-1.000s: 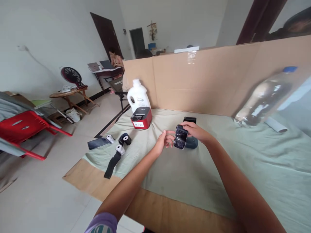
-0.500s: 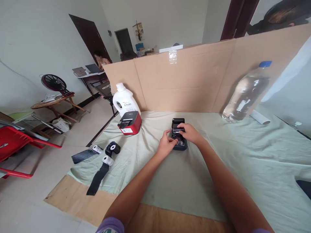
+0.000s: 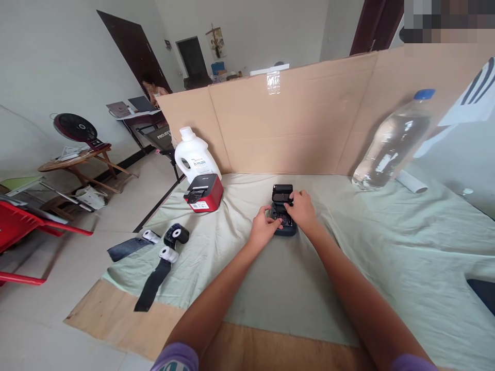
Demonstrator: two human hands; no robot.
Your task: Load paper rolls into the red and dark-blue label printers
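A small black receipt printer [image 3: 285, 231] stands on the green cloth before me with its lid [image 3: 282, 188] raised. My left hand [image 3: 263, 226] holds the printer's left side, its thumb reaching over the opening. At the lid's right edge is my right hand [image 3: 302, 210], its fingers closed there and its thumb near the hinge. Dark, shiny material shows inside the opening, partly covered by my fingers.
A red and black printer [image 3: 209, 193] and a white jug [image 3: 197, 154] stand at the left. Several paper rolls [image 3: 169, 254] with dark strips lie nearer. A large water bottle [image 3: 394, 141] leans on the cardboard screen [image 3: 290, 129] at right. Beside it lies a white tube [image 3: 412, 181].
My right hand has moved from the dark roll in the opening to the lid's right edge. More of the lid's inside shows. My left hand stays on the printer. The view has shifted slightly.
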